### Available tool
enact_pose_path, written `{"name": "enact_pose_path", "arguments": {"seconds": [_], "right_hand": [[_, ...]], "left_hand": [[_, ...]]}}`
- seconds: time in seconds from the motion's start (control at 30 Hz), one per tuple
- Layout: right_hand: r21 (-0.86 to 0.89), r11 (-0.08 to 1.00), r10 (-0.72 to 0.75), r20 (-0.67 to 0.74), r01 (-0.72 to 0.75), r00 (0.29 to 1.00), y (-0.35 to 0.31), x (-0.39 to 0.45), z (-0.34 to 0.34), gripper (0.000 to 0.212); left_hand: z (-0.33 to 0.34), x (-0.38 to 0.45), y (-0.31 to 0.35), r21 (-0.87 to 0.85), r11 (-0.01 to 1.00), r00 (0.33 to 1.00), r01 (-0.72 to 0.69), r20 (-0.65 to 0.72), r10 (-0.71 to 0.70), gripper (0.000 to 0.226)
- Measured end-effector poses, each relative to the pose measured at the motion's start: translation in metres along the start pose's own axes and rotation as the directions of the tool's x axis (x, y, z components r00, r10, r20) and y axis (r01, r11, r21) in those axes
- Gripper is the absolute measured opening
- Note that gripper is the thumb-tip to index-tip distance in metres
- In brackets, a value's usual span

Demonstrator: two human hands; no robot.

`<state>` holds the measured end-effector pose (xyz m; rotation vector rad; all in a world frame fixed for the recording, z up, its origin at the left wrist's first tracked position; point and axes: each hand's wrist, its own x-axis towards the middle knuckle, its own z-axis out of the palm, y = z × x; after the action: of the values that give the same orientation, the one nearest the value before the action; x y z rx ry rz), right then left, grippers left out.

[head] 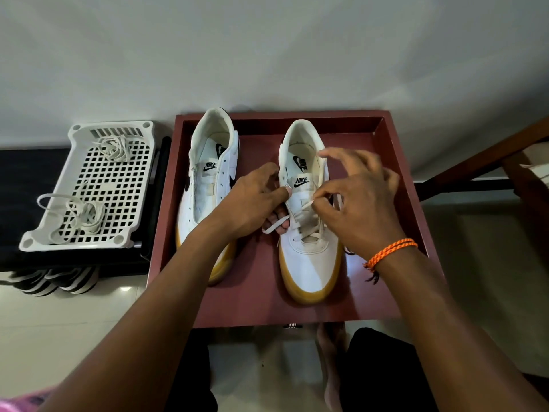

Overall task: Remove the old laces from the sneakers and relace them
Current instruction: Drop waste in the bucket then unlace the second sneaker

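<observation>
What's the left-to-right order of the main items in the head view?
White perforated tray holding two loose lace bundles → unlaced sneaker → left hand → partly laced sneaker → right hand pinching the lace → orange wristband. Both sneakers sit in the dark red tray.

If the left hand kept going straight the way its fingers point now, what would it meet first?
The left hand points right toward the right sneaker, so it would likely meet that shoe's near side by the eyelets first. It seems already at or touching it; depth is unclear.
</observation>
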<state>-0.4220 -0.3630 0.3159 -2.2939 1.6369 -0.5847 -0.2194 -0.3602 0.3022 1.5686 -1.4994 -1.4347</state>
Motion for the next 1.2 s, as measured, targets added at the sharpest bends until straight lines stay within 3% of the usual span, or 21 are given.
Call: {"name": "enact_pose_path", "arguments": {"seconds": [0.1, 0.27, 0.5, 0.7, 0.8, 0.97, 1.2], "right_hand": [[0.020, 0.999, -0.033, 0.001, 0.033, 0.999, -0.002, 0.000, 0.000, 0.015], [-0.077, 0.987, -0.129, 0.144, 0.141, 0.981, -0.013, -0.009, 0.022, 0.017], [-0.017, 1.000, 0.022, -0.052, -0.023, 0.998, -0.003, 0.001, -0.002, 0.010], [-0.049, 0.993, -0.098, 0.134, 0.106, 0.986, -0.015, -0.008, 0.019, 0.013], [-0.065, 0.993, -0.088, 0.099, 0.095, 0.991, -0.013, -0.007, 0.018, 0.015], [-0.021, 0.999, 0.041, -0.043, -0.042, 0.998, -0.002, 0.000, -0.001, 0.008], [-0.039, 0.994, -0.095, 0.127, 0.101, 0.987, -0.015, -0.009, 0.020, 0.015]], "left_hand": [[0.000, 0.001, -0.002, -0.005, 1.000, 1.000, 0.008, 0.009, -0.008, 0.008], [-0.001, 0.001, -0.001, -0.009, 1.000, 1.000, 0.003, 0.014, -0.002, 0.009], [-0.001, -0.003, 0.004, 0.008, 1.000, 1.000, 0.014, 0.009, -0.014, 0.010], [-0.001, -0.006, 0.008, 0.002, 1.000, 1.000, 0.023, 0.008, -0.023, 0.011], [-0.001, -0.008, 0.010, 0.004, 1.000, 1.000, 0.026, -0.011, -0.026, 0.012], [-0.001, -0.008, 0.008, -0.038, 0.998, 0.999, 0.052, 0.020, -0.051, 0.008], [-0.002, -0.006, 0.008, -0.020, 0.999, 1.000, 0.026, 0.018, -0.025, 0.010]]}}
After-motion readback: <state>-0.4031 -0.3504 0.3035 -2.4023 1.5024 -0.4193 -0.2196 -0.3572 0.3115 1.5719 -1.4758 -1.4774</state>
